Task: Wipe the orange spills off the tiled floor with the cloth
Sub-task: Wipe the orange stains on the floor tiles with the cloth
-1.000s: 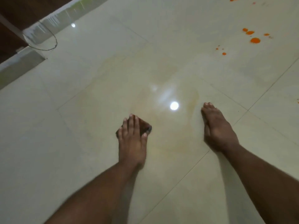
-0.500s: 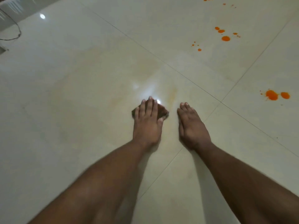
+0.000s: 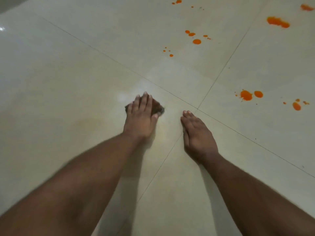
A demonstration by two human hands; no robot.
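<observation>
My left hand (image 3: 140,116) lies flat with straight fingers on a small dark brown cloth (image 3: 157,107), pressing it onto the pale tiled floor (image 3: 68,82). Only the cloth's edges show around the fingers. My right hand (image 3: 198,137) rests flat on the floor just right of it, fingers straight, holding nothing. Orange spills lie beyond: small drops (image 3: 196,41) ahead, a cluster (image 3: 246,95) to the right, a bigger smear (image 3: 277,22) at the far right. A faint yellowish film covers the tile around my left hand.
Dark grout lines cross just ahead of my right hand at a tile corner (image 3: 197,108). More orange drops (image 3: 177,1) sit at the top edge, and another blot (image 3: 308,7) at the top right corner.
The view has swung right, so the wall and cable on the left have left the frame and more spills show. My left hand slid the cloth rightward, close to my right hand.
</observation>
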